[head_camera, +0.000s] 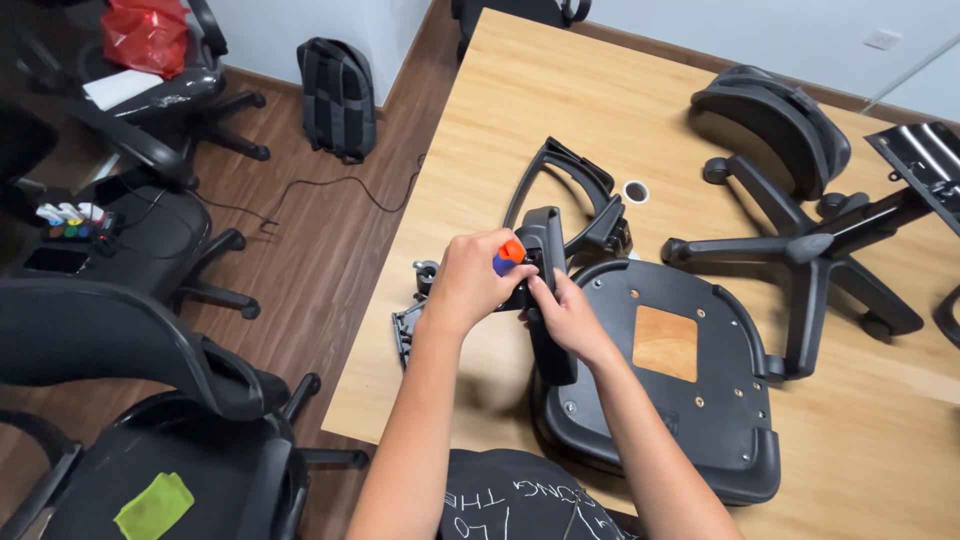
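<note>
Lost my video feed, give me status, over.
Left hand grips orange-blue screwdriver. Right hand steadies black armrest against upturned seat. Nothing blocking.

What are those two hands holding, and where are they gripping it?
The left hand grips a screwdriver by its orange and blue handle. The right hand holds the black armrest around its middle.

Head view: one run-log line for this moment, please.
left hand: grips orange-blue screwdriver | right hand: steadies black armrest | upturned seat pan: flat on wooden table
</note>
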